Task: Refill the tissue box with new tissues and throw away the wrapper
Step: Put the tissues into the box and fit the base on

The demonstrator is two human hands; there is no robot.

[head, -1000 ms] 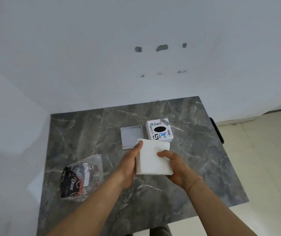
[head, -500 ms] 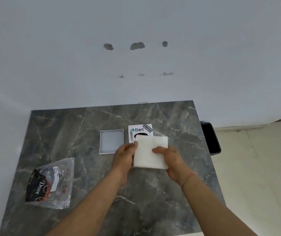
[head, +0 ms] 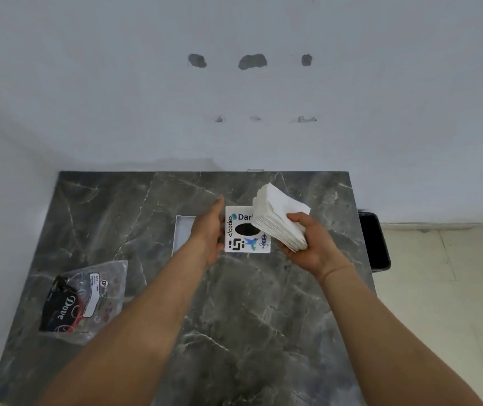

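Observation:
A white tissue box (head: 241,244) with stickers and a black oval hole on top stands at the middle of the dark marble table (head: 252,317). My right hand (head: 307,244) holds a thick stack of white tissues (head: 278,218), tilted, just right of and partly over the box. My left hand (head: 209,230) rests against the box's left side, fingers pointing away from me; whether it grips the box is unclear. The clear plastic wrapper (head: 85,300) with a dark printed label lies at the table's left.
A shallow grey lid or tray (head: 182,232) lies left of the box, partly behind my left hand. A black bin (head: 375,244) stands on the floor off the table's right edge. A white wall rises right behind the table.
My left hand let go of the tissue stack and moved to the box's left side. My right hand now holds the stack alone, tilted and shifted to the right.

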